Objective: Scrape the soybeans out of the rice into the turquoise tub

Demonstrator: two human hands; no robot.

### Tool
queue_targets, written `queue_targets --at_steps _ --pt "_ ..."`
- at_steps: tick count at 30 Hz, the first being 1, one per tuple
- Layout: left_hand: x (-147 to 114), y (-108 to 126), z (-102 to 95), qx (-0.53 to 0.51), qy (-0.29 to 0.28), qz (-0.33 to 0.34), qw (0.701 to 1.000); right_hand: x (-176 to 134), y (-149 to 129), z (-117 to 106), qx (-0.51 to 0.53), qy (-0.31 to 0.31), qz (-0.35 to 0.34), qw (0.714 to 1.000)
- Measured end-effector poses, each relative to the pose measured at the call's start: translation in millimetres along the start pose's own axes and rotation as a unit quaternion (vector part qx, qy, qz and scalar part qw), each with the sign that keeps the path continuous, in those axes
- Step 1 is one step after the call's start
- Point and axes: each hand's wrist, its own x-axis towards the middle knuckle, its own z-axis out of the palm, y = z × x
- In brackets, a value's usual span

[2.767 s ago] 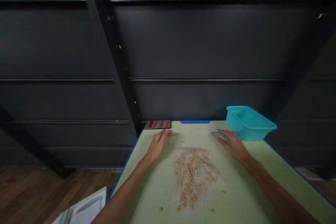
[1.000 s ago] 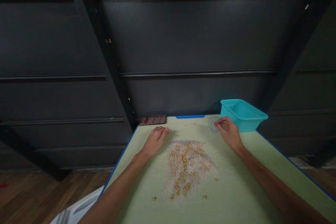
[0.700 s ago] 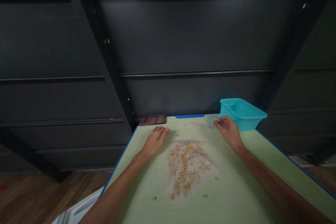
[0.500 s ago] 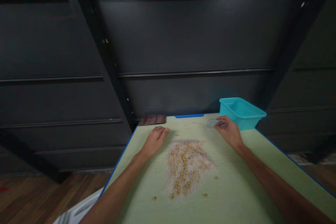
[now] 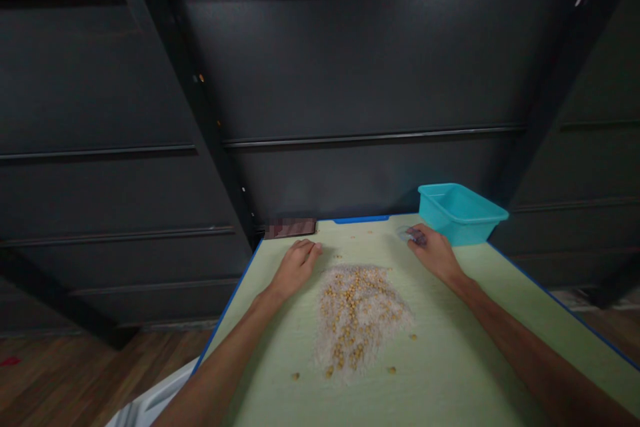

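A pile of white rice grains mixed with yellow beans is spread over the pale green tabletop. My right hand, beyond the pile on the right, grips a small clear container, seemingly a plastic cup; fingers and blur hide part of it. To the left of the pile, my left hand rests on the table with its fingers curled in and thumb to the right. Nothing shows in it.
A turquoise plastic basin stands at the back right corner, just behind my right hand. At the back left lies a dark flat phone-like object. Several loose beans dot the table around the pile. A dark panelled wall rises behind.
My right hand has shifted very slightly and turned a little with the clear cup. My left hand and the pile stay as they were.
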Motion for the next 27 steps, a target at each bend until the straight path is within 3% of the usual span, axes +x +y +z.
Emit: queue_targets --at_steps 16,27 --pt "0 2 -2.3 -0.003 -0.003 0.0 1.0 2 -12 -3 0.084 0.035 0.009 0.996" --pt "1 3 -1.0 -0.002 -0.002 0.005 1.0 3 -5 0 0.055 0.012 -0.007 0.998"
